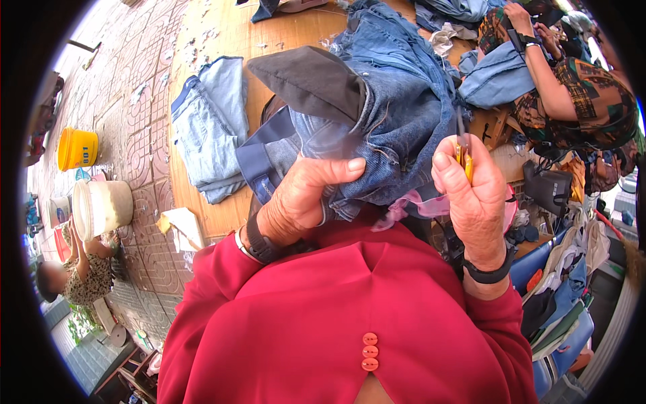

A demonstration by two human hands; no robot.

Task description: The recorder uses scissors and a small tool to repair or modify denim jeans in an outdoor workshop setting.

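Observation:
A bunched pair of blue jeans [404,128] lies before me at the table's edge. My left hand [306,195] is closed on its near side, the thumb pressed on the denim. A dark grey curved flap [306,84] covers part of the jeans; I cannot tell whether it is attached. A navy band [259,151] sticks out on the left. My right hand [471,188] is raised just right of the denim, fingers closed around small yellow-handled thread snips [465,161]. Their blurred blades point away from me, apart from the cloth. A pink ribbon-like strip [410,205] hangs below the jeans.
Folded light-blue jeans [212,128] lie left on the wooden table [279,34], among lint scraps. Far right, a person in a patterned top [579,101] handles denim. A yellow bucket [77,149] and a white bucket [104,207] stand left, near another person [87,276]. Clothes [558,296] are piled at right.

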